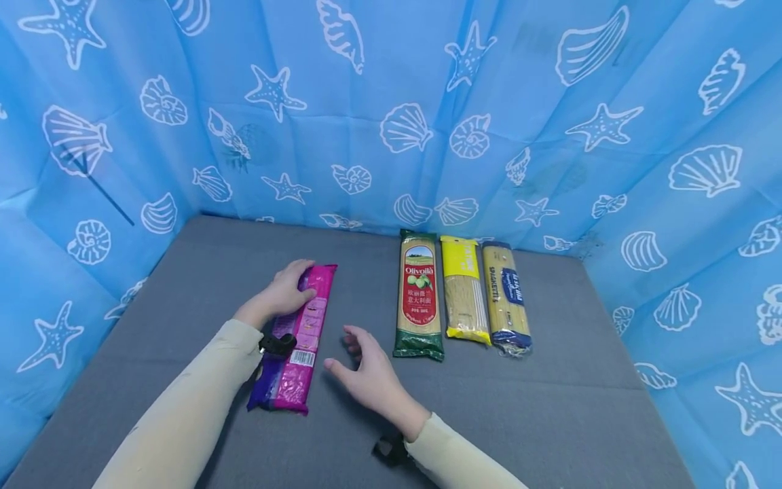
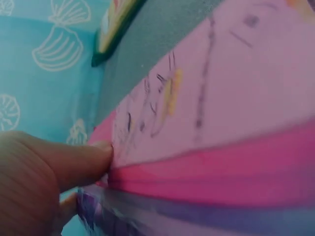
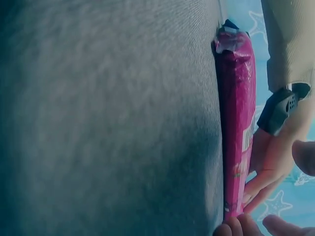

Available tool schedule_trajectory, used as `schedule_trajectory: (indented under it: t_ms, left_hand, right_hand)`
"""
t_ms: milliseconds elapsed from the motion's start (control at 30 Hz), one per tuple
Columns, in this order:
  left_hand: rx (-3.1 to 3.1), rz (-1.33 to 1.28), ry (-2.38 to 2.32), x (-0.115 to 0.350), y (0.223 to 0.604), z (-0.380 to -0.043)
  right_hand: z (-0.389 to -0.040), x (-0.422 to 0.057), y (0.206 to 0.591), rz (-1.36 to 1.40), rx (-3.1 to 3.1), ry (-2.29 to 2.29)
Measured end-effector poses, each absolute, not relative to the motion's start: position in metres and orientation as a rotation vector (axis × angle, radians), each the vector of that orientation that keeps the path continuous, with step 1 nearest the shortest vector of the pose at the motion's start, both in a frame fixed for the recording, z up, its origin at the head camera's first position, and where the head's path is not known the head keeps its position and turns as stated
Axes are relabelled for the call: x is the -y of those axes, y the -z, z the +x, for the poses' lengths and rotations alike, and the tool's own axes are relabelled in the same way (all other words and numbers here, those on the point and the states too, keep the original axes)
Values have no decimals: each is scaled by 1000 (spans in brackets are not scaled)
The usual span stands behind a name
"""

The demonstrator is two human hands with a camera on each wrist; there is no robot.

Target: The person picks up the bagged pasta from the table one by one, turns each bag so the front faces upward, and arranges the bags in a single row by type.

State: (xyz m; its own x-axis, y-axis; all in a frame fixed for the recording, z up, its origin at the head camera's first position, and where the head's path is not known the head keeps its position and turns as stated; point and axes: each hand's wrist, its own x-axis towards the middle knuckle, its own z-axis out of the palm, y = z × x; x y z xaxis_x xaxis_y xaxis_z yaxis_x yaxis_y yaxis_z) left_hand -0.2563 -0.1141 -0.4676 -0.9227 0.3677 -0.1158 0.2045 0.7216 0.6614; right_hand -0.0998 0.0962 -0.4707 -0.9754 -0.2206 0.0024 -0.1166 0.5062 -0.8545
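Note:
A long, glossy pink and purple packet (image 1: 302, 339) with a barcode lies slightly slanted on the left of the table. My left hand (image 1: 282, 291) grips it near its far end; in the left wrist view the thumb (image 2: 83, 162) presses on the pink face, with a finger partly hidden below. To the right of the packet, my right hand (image 1: 373, 372) is held apart from it, fingers loosely bent and holding nothing. The right wrist view shows the packet's pink side (image 3: 236, 98) along the table.
Right of centre, three pasta packs lie side by side: a green and red one (image 1: 419, 299), a yellow one (image 1: 464, 292) and a blue-labelled spaghetti pack (image 1: 506, 295). Beneath them is a grey cloth-covered table (image 1: 550, 421). A blue shell-print curtain (image 1: 366, 136) encloses the back and sides.

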Motion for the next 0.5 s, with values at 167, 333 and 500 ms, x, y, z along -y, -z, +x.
schedule_trajectory:
  t_ms: [167, 333, 500]
  left_hand:
    - [-2691, 410, -970, 113, 467, -255]
    - [-2741, 328, -888, 112, 465, -253]
    - [-2773, 203, -912, 116, 462, -253]
  right_hand:
    - [-101, -93, 476, -330, -2583, 1407]
    - [-104, -93, 479, -357, -2571, 1279]
    - [-106, -92, 479, -354, -2533, 1187]
